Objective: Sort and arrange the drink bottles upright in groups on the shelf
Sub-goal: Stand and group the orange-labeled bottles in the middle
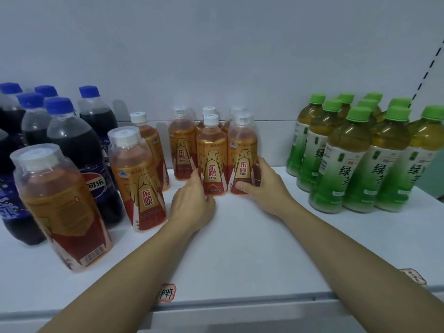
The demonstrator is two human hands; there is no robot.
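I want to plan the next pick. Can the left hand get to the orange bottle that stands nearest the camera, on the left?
Probably yes. The left hand is at the middle group, and bare shelf lies between it and the nearest orange bottle, whose front and right sides are free.
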